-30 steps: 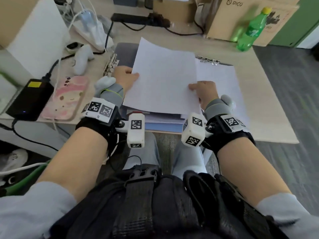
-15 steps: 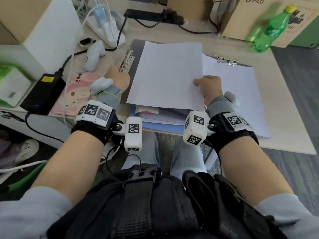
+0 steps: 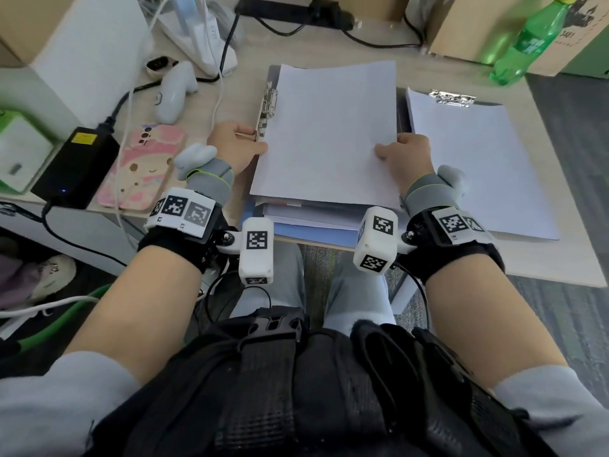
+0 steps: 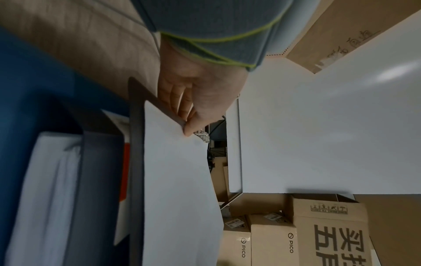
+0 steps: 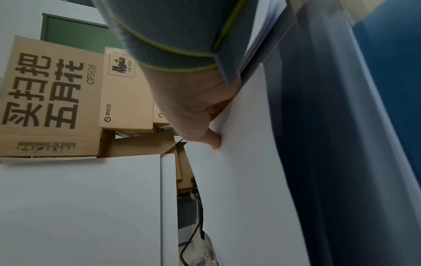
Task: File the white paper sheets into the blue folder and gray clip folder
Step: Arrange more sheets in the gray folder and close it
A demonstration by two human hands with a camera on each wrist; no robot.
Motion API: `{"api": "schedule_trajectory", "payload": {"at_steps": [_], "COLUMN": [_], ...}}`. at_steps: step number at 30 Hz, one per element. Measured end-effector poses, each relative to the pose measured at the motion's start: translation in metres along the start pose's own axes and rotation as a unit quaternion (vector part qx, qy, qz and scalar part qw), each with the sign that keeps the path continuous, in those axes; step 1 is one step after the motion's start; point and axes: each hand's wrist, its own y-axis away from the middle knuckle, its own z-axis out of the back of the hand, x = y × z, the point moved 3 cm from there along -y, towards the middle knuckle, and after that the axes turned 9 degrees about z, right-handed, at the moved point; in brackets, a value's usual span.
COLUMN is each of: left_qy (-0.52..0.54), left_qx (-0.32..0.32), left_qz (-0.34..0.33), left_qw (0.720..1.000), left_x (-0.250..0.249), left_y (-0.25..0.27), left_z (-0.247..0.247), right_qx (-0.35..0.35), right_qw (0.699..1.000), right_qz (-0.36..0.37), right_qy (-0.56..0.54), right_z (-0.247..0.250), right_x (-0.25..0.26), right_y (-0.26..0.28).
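Observation:
A white paper sheet (image 3: pixel 329 133) lies over a dark gray folder (image 4: pixel 136 144) whose metal clip (image 3: pixel 268 107) runs along its left side. My left hand (image 3: pixel 260 140) pinches the sheet's left edge beside that clip, thumb on top (image 4: pixel 188 128). On the opposite edge my right hand (image 3: pixel 384 150) pinches the sheet (image 5: pixel 250 162), thumb on top and fingers underneath (image 5: pixel 215 142). The blue folder (image 3: pixel 313 230) lies at the bottom of the stack, by the desk's front edge. To the right, a clipboard (image 3: pixel 451 97) holds more white sheets (image 3: pixel 478 166).
On the left of the desk are a pink-cased phone (image 3: pixel 141 166), a black power adapter (image 3: pixel 75 166), a white controller (image 3: pixel 174 90) and cables. A power strip (image 3: pixel 296 9), a cardboard box (image 3: pixel 468 24) and a green bottle (image 3: pixel 527 41) stand at the back.
The sheet has been squared up over the gray folder. My left hand, off the sheet by the clip half a second ago, now pinches its left edge. The right hand kept its hold.

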Motion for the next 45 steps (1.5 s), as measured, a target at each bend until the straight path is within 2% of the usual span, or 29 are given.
{"api": "schedule_trajectory", "payload": {"at_steps": [9, 12, 14, 16, 18, 22, 26, 29, 35, 45], "left_qy": [0.016, 0.026, 0.028, 0.034, 0.042, 0.047, 0.036, 0.021, 0.008, 0.080], "left_qx": [0.034, 0.042, 0.044, 0.049, 0.066, 0.112, 0.143, 0.173, 0.219, 0.180], "left_qz": [0.019, 0.023, 0.019, 0.019, 0.022, 0.030, 0.027, 0.021, 0.007, -0.004], "left_qw": [0.999, 0.998, 0.998, 0.998, 0.997, 0.992, 0.989, 0.985, 0.976, 0.980], "left_x": [0.001, 0.002, 0.002, 0.002, 0.003, 0.003, 0.003, 0.003, -0.009, -0.039], "left_y": [-0.006, -0.008, -0.008, -0.010, -0.011, -0.017, -0.019, -0.026, -0.037, -0.053], "left_z": [-0.003, -0.004, -0.004, -0.003, -0.004, -0.003, -0.002, 0.000, 0.001, -0.016], "right_qx": [0.011, -0.003, 0.002, 0.014, 0.034, 0.151, 0.210, 0.224, 0.236, 0.262], "right_qw": [0.998, 0.993, 0.981, 0.957, 0.939, 0.921, 0.898, 0.891, 0.897, 0.895], "right_qz": [0.012, 0.011, 0.014, 0.032, 0.088, 0.177, 0.180, 0.176, 0.167, 0.153], "right_qy": [0.066, 0.117, 0.191, 0.287, 0.330, 0.312, 0.344, 0.353, 0.334, 0.327], "right_z": [-0.001, 0.002, 0.000, -0.006, -0.016, -0.055, -0.080, -0.088, -0.091, -0.095], "right_x": [0.006, 0.010, 0.016, 0.024, 0.037, 0.054, 0.054, 0.053, 0.056, 0.049], "right_y": [-0.010, -0.011, -0.009, -0.010, -0.008, -0.006, -0.012, -0.020, -0.029, -0.033]}}
